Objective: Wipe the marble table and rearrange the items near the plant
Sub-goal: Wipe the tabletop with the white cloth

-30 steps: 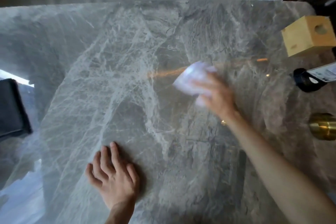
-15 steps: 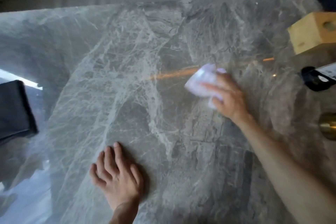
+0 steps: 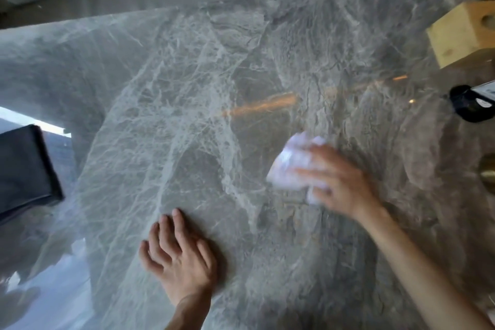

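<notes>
Right hand (image 3: 340,182) lay pressed flat over a crumpled white cloth (image 3: 290,166), fingers spread and curled loosely on top of it rather than clenched, cloth flat against the grey marble counter (image 3: 187,115). Motion blur on that hand and the cloth, so I judged it mid-wipe. Left hand (image 3: 179,254) was empty, palm down, fingers open and slightly fanned, resting on the counter nearer the person than the cloth and off to the cloth's left; it looked like bracing. Beyond the cloth to its right, at the counter's edge of view: a wooden block with a round hole (image 3: 463,32), farthest from the cloth; a black object with a white label (image 3: 471,104), closer to the cloth; a brass round thing (image 3: 488,171), only partly in frame, roughly level with the cloth. No plant visible, couldn't tell where it stood. A dark flat item (image 3: 24,169) sat well apart from the cloth, off the counter's left edge. Wiping seemed underway, rearranging not started. Risks as I judged them: a wide stroke to the cloth's right could clip the black object or the brass piece, both near that side, and knock them over or scrape the marble. Cloth was only pinned under the fingers, so it could bunch or slip out on a fast pass. The glossy counter reflected hard, so missed streaks would be easy to overlook.
</notes>
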A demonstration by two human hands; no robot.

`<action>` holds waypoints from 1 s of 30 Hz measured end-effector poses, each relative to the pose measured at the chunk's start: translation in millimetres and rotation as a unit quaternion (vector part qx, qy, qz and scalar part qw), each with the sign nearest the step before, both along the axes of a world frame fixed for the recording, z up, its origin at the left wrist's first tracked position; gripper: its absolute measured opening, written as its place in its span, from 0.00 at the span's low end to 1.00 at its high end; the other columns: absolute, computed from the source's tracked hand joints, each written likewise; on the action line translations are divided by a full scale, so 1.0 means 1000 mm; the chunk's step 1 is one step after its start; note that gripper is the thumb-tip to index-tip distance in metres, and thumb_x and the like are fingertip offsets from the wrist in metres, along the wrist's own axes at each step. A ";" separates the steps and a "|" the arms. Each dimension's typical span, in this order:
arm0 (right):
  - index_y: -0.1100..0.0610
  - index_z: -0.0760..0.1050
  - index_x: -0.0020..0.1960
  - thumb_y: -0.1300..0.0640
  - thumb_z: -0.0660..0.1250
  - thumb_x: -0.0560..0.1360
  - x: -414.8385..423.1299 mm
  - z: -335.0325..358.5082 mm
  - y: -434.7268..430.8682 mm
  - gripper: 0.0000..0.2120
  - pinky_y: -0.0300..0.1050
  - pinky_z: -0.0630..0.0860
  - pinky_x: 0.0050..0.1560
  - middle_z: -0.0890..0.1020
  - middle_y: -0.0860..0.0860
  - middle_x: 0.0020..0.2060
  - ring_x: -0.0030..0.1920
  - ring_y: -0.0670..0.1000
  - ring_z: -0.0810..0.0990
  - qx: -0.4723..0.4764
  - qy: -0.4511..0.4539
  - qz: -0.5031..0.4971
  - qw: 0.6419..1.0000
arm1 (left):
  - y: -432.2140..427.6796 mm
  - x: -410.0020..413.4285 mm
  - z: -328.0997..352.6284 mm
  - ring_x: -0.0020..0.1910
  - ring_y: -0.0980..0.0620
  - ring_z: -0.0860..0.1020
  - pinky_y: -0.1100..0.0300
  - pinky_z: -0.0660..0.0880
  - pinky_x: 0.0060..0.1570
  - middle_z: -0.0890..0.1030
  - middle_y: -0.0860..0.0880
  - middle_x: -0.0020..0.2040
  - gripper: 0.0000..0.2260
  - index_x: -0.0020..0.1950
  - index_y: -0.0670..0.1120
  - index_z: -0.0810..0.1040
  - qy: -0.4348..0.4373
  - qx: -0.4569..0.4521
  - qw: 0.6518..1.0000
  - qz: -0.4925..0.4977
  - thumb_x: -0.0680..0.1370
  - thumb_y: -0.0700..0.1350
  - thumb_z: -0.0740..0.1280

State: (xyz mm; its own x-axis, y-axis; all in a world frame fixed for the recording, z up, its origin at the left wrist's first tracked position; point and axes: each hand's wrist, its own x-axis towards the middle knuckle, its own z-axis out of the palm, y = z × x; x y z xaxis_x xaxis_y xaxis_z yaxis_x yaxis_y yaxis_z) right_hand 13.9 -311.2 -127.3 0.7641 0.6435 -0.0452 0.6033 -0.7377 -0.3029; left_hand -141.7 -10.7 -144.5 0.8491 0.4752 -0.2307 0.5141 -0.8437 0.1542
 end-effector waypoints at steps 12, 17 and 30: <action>0.44 0.80 0.61 0.54 0.63 0.72 -0.077 -0.001 0.058 0.19 0.57 0.69 0.70 0.74 0.54 0.70 0.72 0.57 0.69 0.033 -0.021 0.085 0.996 | 0.000 -0.001 0.004 0.73 0.38 0.57 0.37 0.49 0.74 0.63 0.39 0.73 0.32 0.75 0.44 0.60 0.021 -0.015 1.000 0.014 0.71 0.50 0.52; 0.42 0.69 0.71 0.47 0.57 0.71 -0.012 -0.007 0.031 0.27 0.58 0.66 0.71 0.66 0.55 0.75 0.76 0.58 0.61 0.039 0.000 -0.660 0.750 | 0.000 -0.002 0.006 0.73 0.38 0.56 0.37 0.48 0.73 0.62 0.39 0.74 0.32 0.76 0.44 0.58 0.032 -0.012 0.999 0.001 0.72 0.51 0.50; 0.43 0.71 0.70 0.48 0.57 0.69 -0.019 -0.011 0.033 0.28 0.58 0.60 0.74 0.66 0.57 0.74 0.75 0.61 0.62 0.017 -0.018 -0.653 0.757 | 0.000 -0.004 0.004 0.73 0.38 0.56 0.37 0.49 0.73 0.62 0.39 0.73 0.31 0.76 0.43 0.57 0.007 -0.014 1.000 -0.004 0.73 0.50 0.51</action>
